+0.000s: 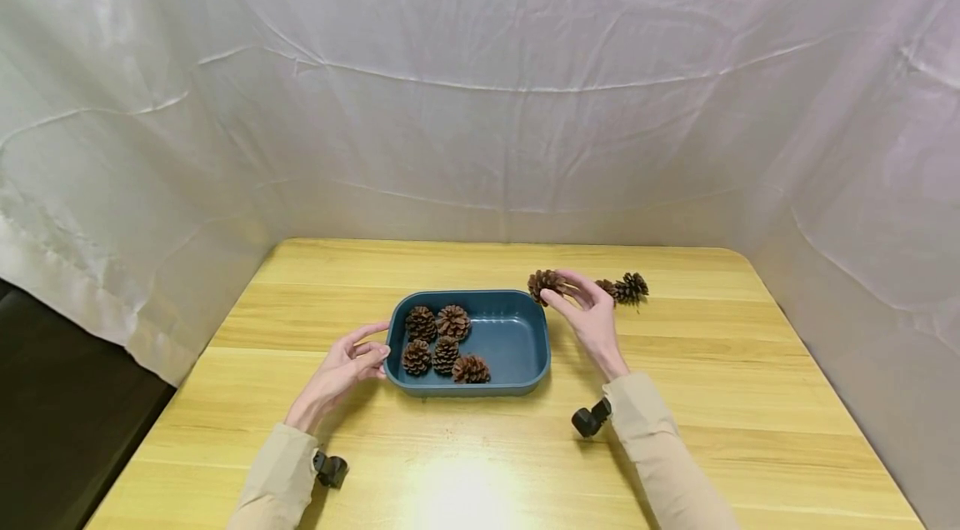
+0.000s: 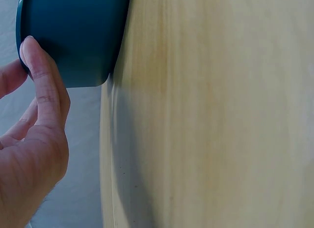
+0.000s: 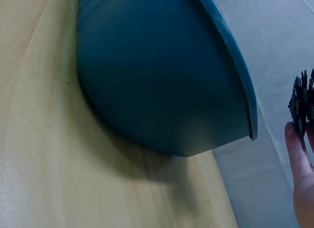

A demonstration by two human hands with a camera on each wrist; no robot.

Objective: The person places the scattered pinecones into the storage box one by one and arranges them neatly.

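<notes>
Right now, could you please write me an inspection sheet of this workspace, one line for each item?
Surface: pale wooden table, bright glare near the front edge.
Job's things: dark blue rectangular plastic tray holding five brown pine cones; one more brown pine cone held at the tray's far right corner.
Clutter: small cluster of loose pine cones on the table right of the tray.
Hands: left hand touches the tray's left end with its fingers; right hand pinches the single cone.
Cables: nothing seen.
Surroundings: wrinkled white sheet behind and at both sides; black wrist cameras on beige sleeves.
</notes>
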